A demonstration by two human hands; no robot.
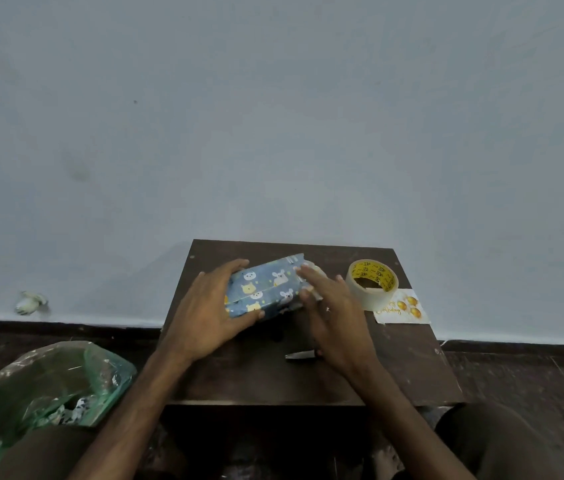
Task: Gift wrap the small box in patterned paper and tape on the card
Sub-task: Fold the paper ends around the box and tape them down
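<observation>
Wrapped box (263,289) gripped by left hand (204,313), right hand (334,306) flat against its end

Both forearms are bare, coming in from the bottom edge and angling toward each other. The left hand (211,313) is palm down and grips the left end of the wrapped box (266,289), with the fingers (235,265) curled over its far edge and the thumb hooked on its near edge. The left wrist is roughly in line with the forearm. On the right hand (336,317) the palm is turned inward, the fingers are straight and close together, and the tips press the box's right end, thumb beside them. The hands are near each other, not touching.
</observation>
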